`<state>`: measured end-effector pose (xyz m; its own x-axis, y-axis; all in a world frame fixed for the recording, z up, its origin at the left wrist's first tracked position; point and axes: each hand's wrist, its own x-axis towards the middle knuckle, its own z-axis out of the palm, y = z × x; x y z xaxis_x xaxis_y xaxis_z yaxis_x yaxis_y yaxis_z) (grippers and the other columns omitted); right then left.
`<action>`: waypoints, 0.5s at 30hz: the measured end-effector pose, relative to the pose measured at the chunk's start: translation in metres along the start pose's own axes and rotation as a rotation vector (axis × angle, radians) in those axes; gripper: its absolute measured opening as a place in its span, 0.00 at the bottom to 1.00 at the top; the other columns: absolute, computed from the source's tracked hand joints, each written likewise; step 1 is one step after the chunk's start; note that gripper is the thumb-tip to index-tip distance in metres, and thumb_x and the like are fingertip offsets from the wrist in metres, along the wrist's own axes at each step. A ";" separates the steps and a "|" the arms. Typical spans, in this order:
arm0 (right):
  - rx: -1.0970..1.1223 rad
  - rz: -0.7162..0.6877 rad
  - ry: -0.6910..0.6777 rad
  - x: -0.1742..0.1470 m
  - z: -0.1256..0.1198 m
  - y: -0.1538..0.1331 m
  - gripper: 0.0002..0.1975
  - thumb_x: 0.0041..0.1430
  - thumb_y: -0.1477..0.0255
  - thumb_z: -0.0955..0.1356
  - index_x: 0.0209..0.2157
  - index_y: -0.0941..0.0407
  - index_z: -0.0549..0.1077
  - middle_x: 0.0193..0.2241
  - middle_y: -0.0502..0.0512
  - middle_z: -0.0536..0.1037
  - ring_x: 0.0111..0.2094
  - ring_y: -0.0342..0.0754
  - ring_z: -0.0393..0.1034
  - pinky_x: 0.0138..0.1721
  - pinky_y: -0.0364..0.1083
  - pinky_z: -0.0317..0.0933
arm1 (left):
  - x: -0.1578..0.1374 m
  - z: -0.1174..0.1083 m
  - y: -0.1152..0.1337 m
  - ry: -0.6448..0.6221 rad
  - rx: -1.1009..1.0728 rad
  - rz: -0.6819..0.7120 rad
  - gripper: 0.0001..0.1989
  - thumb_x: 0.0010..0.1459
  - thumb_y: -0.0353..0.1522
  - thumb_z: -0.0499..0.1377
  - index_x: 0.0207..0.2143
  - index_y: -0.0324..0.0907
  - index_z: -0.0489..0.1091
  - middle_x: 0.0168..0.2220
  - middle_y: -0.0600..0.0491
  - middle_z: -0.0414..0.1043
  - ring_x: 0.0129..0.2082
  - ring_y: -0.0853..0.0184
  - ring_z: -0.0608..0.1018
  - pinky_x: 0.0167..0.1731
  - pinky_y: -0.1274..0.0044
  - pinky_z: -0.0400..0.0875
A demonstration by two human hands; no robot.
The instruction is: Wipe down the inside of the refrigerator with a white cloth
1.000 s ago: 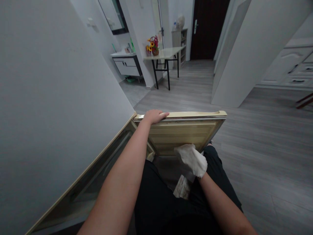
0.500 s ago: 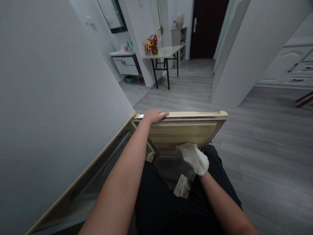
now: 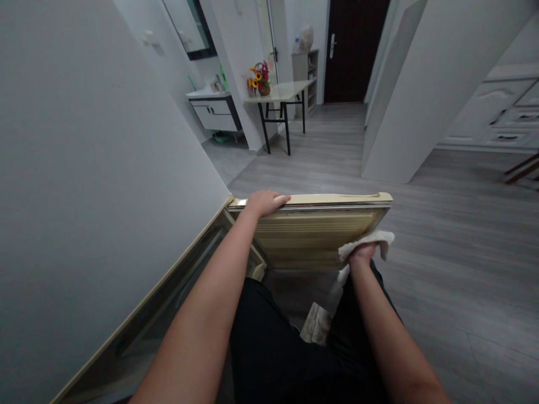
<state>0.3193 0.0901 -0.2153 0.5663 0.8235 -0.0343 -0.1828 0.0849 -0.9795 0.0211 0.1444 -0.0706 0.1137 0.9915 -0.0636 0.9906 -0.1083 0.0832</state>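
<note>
An open cream-coloured refrigerator door (image 3: 307,241), with a ribbed inner panel and a seal around its edge, stands in front of me. My left hand (image 3: 264,203) is closed over its top edge near the hinge side. At the free side of the door, my right hand (image 3: 362,252) holds a white cloth (image 3: 381,238) against the seal edge; its fingers are partly covered. Below, between my legs, lies a soiled folded cloth or tissue (image 3: 315,324). A whitish, bottle-like object (image 3: 337,289) stands beside it, partly hidden by my right arm.
The refrigerator cabinet (image 3: 181,286), dim inside, opens at my left under a pale side wall. Beyond the door are a table (image 3: 286,91) with a flower basket (image 3: 261,84), a sink cabinet (image 3: 214,112), a white partition (image 3: 400,112) and the grey floor (image 3: 442,252).
My right hand has moved right and up with the cloth, from the lower inner panel to the door's free edge. My left hand stays on the top edge.
</note>
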 end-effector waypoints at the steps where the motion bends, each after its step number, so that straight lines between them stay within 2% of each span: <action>1: 0.044 0.045 0.072 0.011 0.006 -0.003 0.35 0.67 0.55 0.45 0.46 0.60 0.73 0.39 0.64 0.76 0.49 0.55 0.73 0.53 0.52 0.68 | 0.001 0.000 0.000 -0.001 0.000 0.001 0.43 0.61 0.63 0.36 0.48 0.46 0.80 0.50 0.42 0.80 0.51 0.47 0.78 0.45 0.67 0.68; 2: 0.060 0.050 0.145 0.020 0.013 -0.006 0.32 0.68 0.56 0.47 0.50 0.60 0.70 0.44 0.63 0.76 0.52 0.52 0.72 0.56 0.51 0.66 | 0.001 0.000 -0.001 -0.002 0.000 0.000 0.44 0.61 0.63 0.36 0.47 0.46 0.80 0.50 0.42 0.80 0.51 0.47 0.78 0.45 0.66 0.68; 4: -0.011 -0.053 0.248 0.033 0.027 -0.012 0.25 0.66 0.58 0.55 0.56 0.59 0.64 0.53 0.63 0.72 0.59 0.49 0.67 0.63 0.50 0.60 | 0.004 0.001 -0.001 0.001 0.000 -0.005 0.44 0.61 0.63 0.35 0.47 0.46 0.80 0.50 0.42 0.80 0.51 0.46 0.78 0.45 0.66 0.69; 6: -0.108 -0.167 0.271 0.040 0.039 -0.016 0.25 0.63 0.61 0.60 0.57 0.60 0.63 0.58 0.65 0.68 0.63 0.48 0.63 0.66 0.49 0.55 | 0.006 0.001 -0.002 0.003 0.001 -0.021 0.44 0.61 0.63 0.35 0.48 0.46 0.80 0.51 0.42 0.80 0.52 0.46 0.78 0.45 0.66 0.69; 11: -0.111 -0.200 0.165 0.042 0.056 -0.015 0.22 0.59 0.63 0.63 0.49 0.63 0.71 0.54 0.67 0.73 0.61 0.51 0.66 0.66 0.48 0.56 | 0.011 0.001 -0.001 0.015 0.014 -0.041 0.44 0.62 0.62 0.34 0.49 0.47 0.79 0.51 0.41 0.79 0.52 0.46 0.78 0.45 0.65 0.69; 15: -0.117 -0.162 0.135 0.042 0.062 -0.012 0.25 0.56 0.61 0.68 0.49 0.66 0.73 0.53 0.70 0.75 0.59 0.53 0.69 0.64 0.49 0.58 | 0.012 0.001 0.000 0.021 0.022 -0.057 0.44 0.63 0.61 0.34 0.50 0.46 0.79 0.52 0.40 0.79 0.52 0.45 0.78 0.46 0.65 0.70</action>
<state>0.2954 0.1581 -0.1929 0.6843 0.7213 0.1066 0.0091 0.1378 -0.9904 0.0226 0.1562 -0.0720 0.0558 0.9973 -0.0472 0.9969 -0.0530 0.0580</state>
